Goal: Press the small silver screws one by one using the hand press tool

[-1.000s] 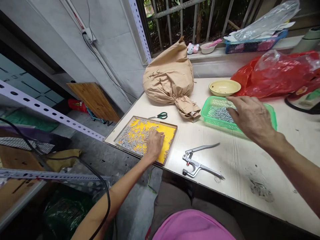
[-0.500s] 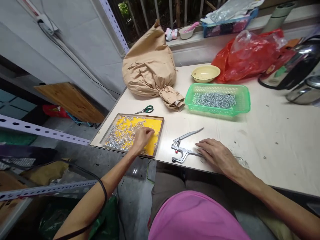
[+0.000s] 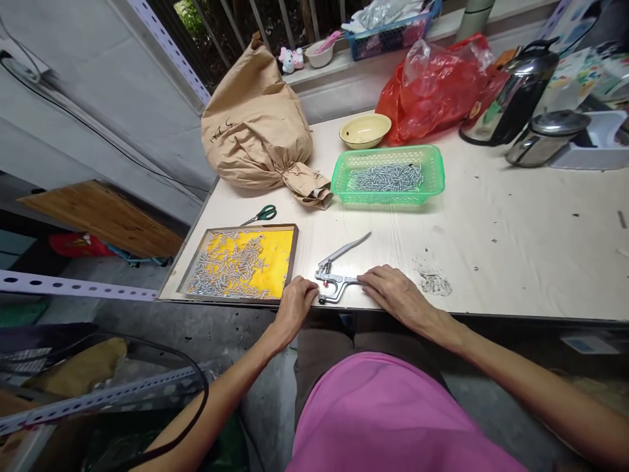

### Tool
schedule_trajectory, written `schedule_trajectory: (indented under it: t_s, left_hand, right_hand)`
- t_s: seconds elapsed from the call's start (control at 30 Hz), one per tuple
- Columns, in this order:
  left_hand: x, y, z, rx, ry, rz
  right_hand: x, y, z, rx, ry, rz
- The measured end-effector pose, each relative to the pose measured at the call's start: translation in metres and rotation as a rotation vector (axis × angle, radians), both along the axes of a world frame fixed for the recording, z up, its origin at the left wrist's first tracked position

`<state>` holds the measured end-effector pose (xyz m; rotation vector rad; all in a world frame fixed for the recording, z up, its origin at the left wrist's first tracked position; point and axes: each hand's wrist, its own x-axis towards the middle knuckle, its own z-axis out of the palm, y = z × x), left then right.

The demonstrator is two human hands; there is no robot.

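Note:
A pair of metal hand-press pliers (image 3: 339, 282) lies on the table near its front edge, its long upper lever raised. My right hand (image 3: 398, 295) has its fingertips closed on the end of the lower handle. My left hand (image 3: 296, 303) is beside the jaw end, thumb and fingers pinched together; whatever is in the pinch is too small to make out. Left of it stands a shallow tray (image 3: 295, 252) with a yellow bottom, strewn with many small silvery metal pieces (image 3: 228, 269). A green basket (image 3: 388, 196) farther back holds a heap of similar pieces (image 3: 386, 178).
Green-handled scissors (image 3: 266, 212) lie behind the tray. At the back stand a tied brown paper sack (image 3: 260, 131), a cream bowl (image 3: 365, 131), a red plastic bag (image 3: 437, 92), a kettle (image 3: 521, 88) and a metal pot (image 3: 545, 137). The table's front edge runs below both hands.
My left hand has come out of the tray, moving right to the pliers' jaw end. The right hand remains at the handle. The view has shifted to the right.

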<state>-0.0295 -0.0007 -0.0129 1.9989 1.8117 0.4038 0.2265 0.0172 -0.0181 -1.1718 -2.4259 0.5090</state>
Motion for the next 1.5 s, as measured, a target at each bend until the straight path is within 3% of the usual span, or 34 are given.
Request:
schedule_trajectory:
  t_s: [0.37, 0.47, 0.6, 0.7, 0.97, 1.23, 1.5]
  left_hand:
    - [0.007, -0.015, 0.011, 0.011, 0.401, -0.061]
    - [0.006, -0.01, 0.014, -0.008, 0.247, 0.017]
    - [0.008, 0.004, 0.017, -0.237, -0.291, 0.283]
    - [0.015, 0.011, 0.017, -0.332, -0.53, 0.371]
    - [0.023, 0.011, 0.015, -0.345, -0.476, 0.397]
    - [0.014, 0.017, 0.008, -0.409, -0.343, 0.314]
    - [0.015, 0.018, 0.016, -0.485, -0.291, 0.287]
  right_hand:
    - [0.001, -0.004, 0.005, 0.001, -0.033, -0.011]
    - [0.001, -0.005, 0.007, 0.016, -0.044, -0.015]
    - [0.0, -0.006, 0.007, 0.033, -0.047, -0.016]
    - [-0.001, -0.007, 0.004, 0.04, -0.048, -0.02]
    - [0.001, -0.008, -0.002, 0.043, -0.04, -0.018]
    - [0.001, -0.008, 0.003, 0.029, -0.046, -0.017]
    - [0.001, -0.005, 0.0, 0.024, -0.046, -0.022]
